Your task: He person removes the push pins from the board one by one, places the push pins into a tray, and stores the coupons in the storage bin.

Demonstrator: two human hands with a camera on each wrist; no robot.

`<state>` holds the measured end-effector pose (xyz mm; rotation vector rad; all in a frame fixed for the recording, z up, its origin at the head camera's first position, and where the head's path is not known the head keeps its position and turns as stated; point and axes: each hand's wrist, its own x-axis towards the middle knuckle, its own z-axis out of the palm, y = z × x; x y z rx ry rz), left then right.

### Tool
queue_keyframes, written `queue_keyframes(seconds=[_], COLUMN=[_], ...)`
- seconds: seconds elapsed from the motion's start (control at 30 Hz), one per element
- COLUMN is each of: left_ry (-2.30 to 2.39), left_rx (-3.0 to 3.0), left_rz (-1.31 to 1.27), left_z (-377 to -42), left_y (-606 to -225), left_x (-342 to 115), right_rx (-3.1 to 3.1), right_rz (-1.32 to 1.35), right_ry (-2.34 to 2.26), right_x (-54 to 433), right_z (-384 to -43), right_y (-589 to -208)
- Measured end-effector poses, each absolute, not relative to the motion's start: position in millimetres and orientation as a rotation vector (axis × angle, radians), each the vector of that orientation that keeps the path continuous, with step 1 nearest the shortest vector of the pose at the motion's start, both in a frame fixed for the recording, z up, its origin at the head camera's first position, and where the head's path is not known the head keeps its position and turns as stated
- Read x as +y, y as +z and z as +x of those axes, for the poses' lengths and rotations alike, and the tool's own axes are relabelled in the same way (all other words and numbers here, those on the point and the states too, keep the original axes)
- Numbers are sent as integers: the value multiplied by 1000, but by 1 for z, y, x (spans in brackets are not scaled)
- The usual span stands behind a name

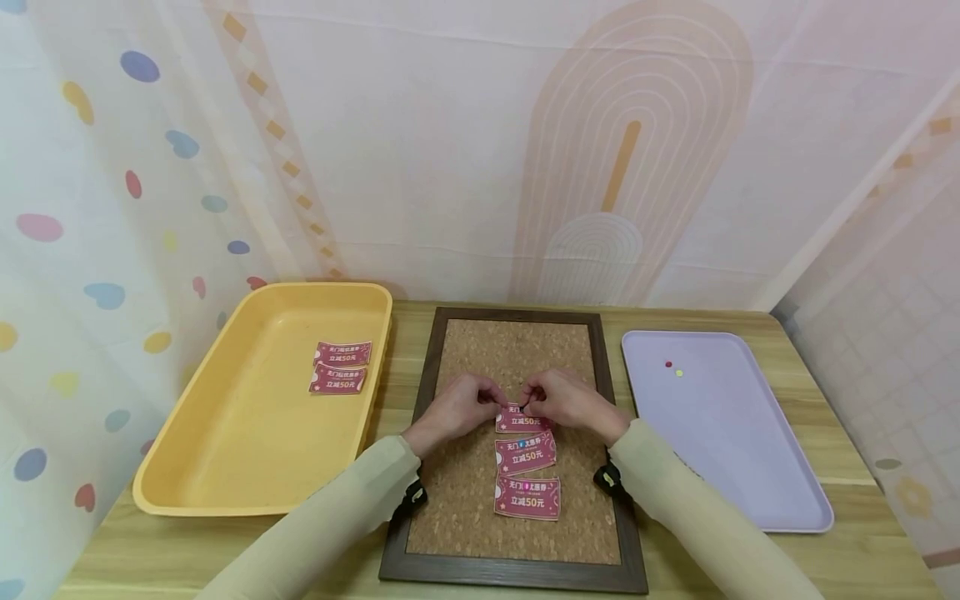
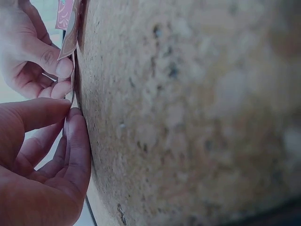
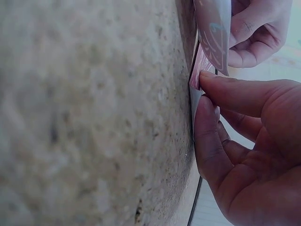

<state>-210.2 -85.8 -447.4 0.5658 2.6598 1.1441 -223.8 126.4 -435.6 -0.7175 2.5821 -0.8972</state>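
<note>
Both the left hand [image 1: 467, 407] and right hand [image 1: 562, 400] pinch the top maroon coupon [image 1: 520, 423] on the framed corkboard [image 1: 517, 346], apparently aligning it, so the next move likely calls for fastening it flat.

I count five red coupons [image 1: 527, 498], three on the one cork board [image 1: 450, 517] and two in the yellow tray [image 1: 240, 433]. The lilac tray [image 1: 742, 442] makes two trays. Four pins [image 1: 669, 364] show clearly, two on coupons, two on lilac. Two hands: one left hand [image 1: 463, 404], one right hand [image 1: 566, 400].
</note>
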Motion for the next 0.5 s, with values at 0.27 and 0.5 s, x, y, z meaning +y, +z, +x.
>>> queue_keyframes(seconds=[0.27, 0.5], left_ry=[1146, 1156], left_rx=[2662, 2659], left_rz=[564, 580], left_z=[-210, -209], left_y=[-448, -448], left_x=[-87, -87], right_rx=[2569, 2552], right_rz=[-730, -725], right_ry=[-900, -919], right_x=[125, 126], right_z=[-224, -224], right_y=[-436, -436])
